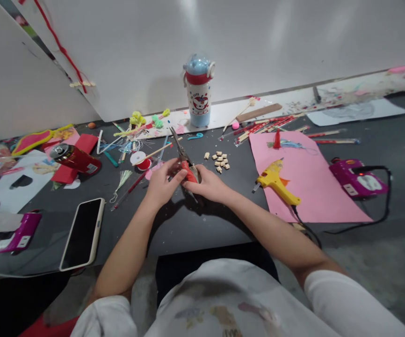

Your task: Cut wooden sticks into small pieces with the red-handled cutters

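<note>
pliers [182, 152] slant tip-up-left at frame centre, between left hand [162, 183] and right hand [212, 185], both near; their fingers [177, 179] grip the handles [189, 173].

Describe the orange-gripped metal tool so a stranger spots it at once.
Find the tall white-and-blue bottle with a red band by the white wall. Come nearer, to the left hand and right hand, which hold a pointed metal tool with an orange-red grip. Being held, unlike the yellow glue gun on pink paper, sets it apart.
</note>
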Action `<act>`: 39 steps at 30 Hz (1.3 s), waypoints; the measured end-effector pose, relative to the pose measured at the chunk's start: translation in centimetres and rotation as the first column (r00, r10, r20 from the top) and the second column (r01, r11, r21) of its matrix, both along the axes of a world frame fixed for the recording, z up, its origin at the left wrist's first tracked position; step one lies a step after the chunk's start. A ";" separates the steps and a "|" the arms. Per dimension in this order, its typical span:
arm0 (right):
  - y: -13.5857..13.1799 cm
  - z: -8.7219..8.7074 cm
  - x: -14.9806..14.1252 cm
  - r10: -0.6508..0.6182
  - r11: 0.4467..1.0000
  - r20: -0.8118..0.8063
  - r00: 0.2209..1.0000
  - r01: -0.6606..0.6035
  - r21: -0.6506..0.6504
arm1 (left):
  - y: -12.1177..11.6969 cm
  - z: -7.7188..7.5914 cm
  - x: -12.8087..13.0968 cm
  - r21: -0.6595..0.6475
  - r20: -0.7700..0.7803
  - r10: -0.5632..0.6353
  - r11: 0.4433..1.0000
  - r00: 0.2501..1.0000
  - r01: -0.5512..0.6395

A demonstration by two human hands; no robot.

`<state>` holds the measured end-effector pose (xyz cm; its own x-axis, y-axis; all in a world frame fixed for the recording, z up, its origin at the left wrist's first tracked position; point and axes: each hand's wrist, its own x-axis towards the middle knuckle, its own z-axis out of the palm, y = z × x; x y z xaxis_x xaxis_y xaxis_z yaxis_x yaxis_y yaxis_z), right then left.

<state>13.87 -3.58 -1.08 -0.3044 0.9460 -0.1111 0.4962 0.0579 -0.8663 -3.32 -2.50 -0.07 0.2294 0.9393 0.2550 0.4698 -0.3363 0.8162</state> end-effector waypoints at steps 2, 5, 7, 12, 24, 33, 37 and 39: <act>0.0 -0.2 -0.1 0.029 1.000 -0.058 0.998 -0.028 0.010 | 0.1 -0.4 0.6 -0.141 0.168 -0.086 0.984 0.982 0.111; -0.1 -0.4 -0.2 0.058 0.998 -0.115 0.992 -0.054 0.035 | 0.3 -0.8 1.0 -0.221 0.316 -0.095 0.960 0.944 0.171; 0.0 -0.5 -0.2 0.067 0.997 -0.123 0.990 -0.064 0.035 | 0.4 -0.9 1.0 -0.223 0.359 -0.092 0.958 0.929 0.181; 0.1 -0.7 -0.2 0.080 0.996 -0.135 0.988 -0.075 0.043 | 0.4 -1.1 0.8 -0.201 0.356 -0.090 0.965 0.930 0.171; 0.1 -0.5 -0.1 0.048 0.999 -0.134 0.990 -0.048 -0.001 | 0.2 -0.6 0.9 -0.159 0.250 -0.092 0.978 0.964 0.134; -0.3 1.0 0.8 0.101 0.995 0.000 0.995 -0.101 0.025 | 0.3 1.0 -2.0 0.668 -0.187 0.533 0.685 0.825 -0.291; -0.6 1.4 0.8 0.143 0.989 0.002 0.990 -0.143 0.049 | 0.8 0.5 -2.8 0.606 -0.261 0.435 0.769 0.862 -0.204; -0.7 1.5 0.9 0.160 0.986 -0.009 0.987 -0.159 0.055 | 1.0 0.2 -3.1 0.596 -0.250 0.411 0.779 0.877 -0.195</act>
